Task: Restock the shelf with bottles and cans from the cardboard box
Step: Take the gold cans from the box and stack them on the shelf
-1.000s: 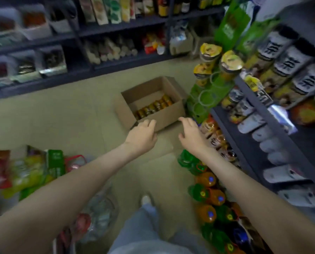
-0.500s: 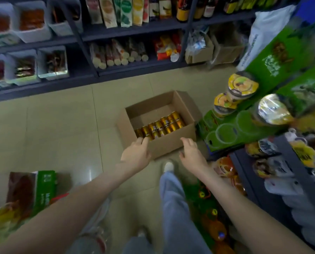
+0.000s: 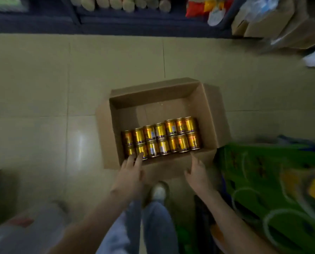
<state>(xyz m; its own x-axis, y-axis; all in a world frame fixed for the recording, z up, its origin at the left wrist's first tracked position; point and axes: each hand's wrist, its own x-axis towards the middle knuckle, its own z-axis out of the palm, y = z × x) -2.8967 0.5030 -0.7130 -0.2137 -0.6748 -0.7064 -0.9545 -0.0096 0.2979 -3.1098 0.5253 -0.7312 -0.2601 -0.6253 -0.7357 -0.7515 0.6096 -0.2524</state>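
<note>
Head view: the cardboard box (image 3: 209, 114) is sitting open on the tiled floor (image 3: 43, 88) at mid-frame, with its flaps folded outward.
Cans: gold cans (image 3: 160, 140) are lying in two rows along the box's 6 o'clock wall.
Around: a dark shelf (image 3: 116, 24) is running across 12 o'clock. More cartons (image 3: 262, 21) are sitting at 1 o'clock.
In the way: a green display stand (image 3: 262, 180) is crowding in at 4 o'clock, just beside the box's near right corner. The person's shoe (image 3: 159, 191) is standing at 6 o'clock, close to the near wall.
Left hand (image 3: 131, 175): it is reaching into the box's 7 o'clock corner with fingers straight and together. The fingertips are touching the nearest cans and gripping nothing.
Right hand (image 3: 197, 173): it is hovering at 5 o'clock over the near wall, fingers loosely spread, holding nothing. I cannot tell whether it is touching the cardboard.
Hands: they are staying apart, one at each near corner.
Open room: the floor is spreading wide from 8 to 11 o'clock of the box.
</note>
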